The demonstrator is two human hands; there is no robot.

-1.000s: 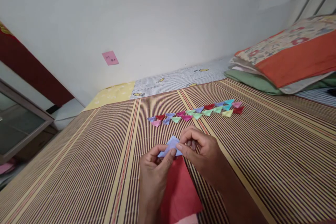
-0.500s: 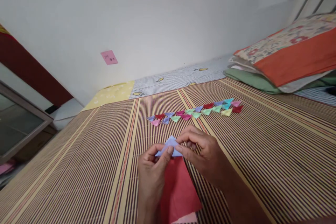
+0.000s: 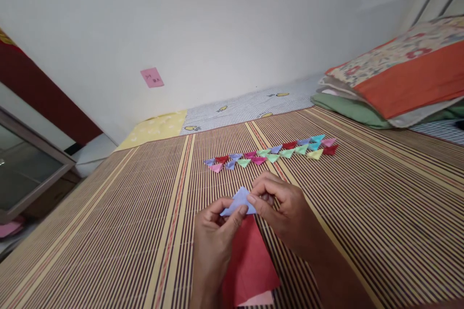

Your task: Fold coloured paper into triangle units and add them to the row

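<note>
A light blue piece of paper (image 3: 239, 201), folded into a triangle with its point upward, is pinched between both hands above the mat. My left hand (image 3: 213, 239) grips its left side, thumb on the near face and fingers behind. My right hand (image 3: 281, 207) pinches its right edge between thumb and fingertips. Below them lies a sheet of red paper (image 3: 253, 265), partly covered by my left hand, with pink paper (image 3: 258, 299) showing under its near edge. Beyond my hands, several small folded paper triangles (image 3: 273, 158) in many colours lie in two slanting rows.
The striped bamboo mat (image 3: 119, 212) spreads over the bed. Stacked bedding with an orange floral pillow (image 3: 409, 77) lies at the right. A pink note (image 3: 152, 77) is stuck on the white wall. A glass-fronted cabinet (image 3: 29, 164) stands at the left.
Both hands keep their pinch on the blue paper. My right thumb has shifted slightly up along the paper's right edge. The whole view has moved a little.
</note>
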